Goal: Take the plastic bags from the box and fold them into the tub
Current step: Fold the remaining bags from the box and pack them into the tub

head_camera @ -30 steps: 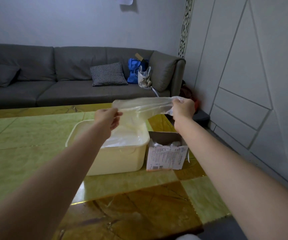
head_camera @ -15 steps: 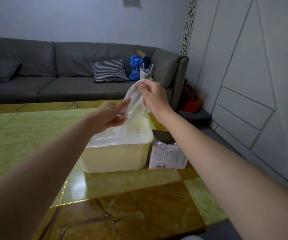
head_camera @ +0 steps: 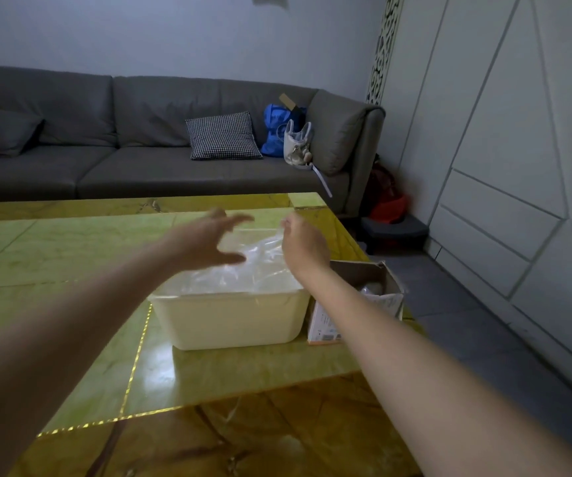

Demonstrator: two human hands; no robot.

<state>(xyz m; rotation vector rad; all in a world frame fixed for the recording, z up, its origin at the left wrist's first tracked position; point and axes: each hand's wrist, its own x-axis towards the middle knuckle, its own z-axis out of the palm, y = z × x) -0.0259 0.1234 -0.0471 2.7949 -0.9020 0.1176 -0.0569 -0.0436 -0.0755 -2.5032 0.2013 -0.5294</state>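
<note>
Nearest on the green table [head_camera: 54, 256], the cream tub [head_camera: 233, 318] sits piled with clear plastic bags [head_camera: 257, 266]. Just right, touching it, the open cardboard box [head_camera: 363, 304] shows more crumpled plastic inside. Above the tub, left hand [head_camera: 205, 242] spread, fingers loose, gripping nothing. Right hand [head_camera: 303, 244] blurred; grip, cannot tell. Beyond, the grey sofa [head_camera: 140, 146].

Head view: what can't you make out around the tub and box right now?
- Tub inside: bag count hidden by crumpled clear plastic.
- Box contents: mostly behind the right forearm.
- Right hand grip on the plastic: fingers face away, blurred.
- Left hand: open; contact with the plastic is unclear, motion-blurred.
</note>
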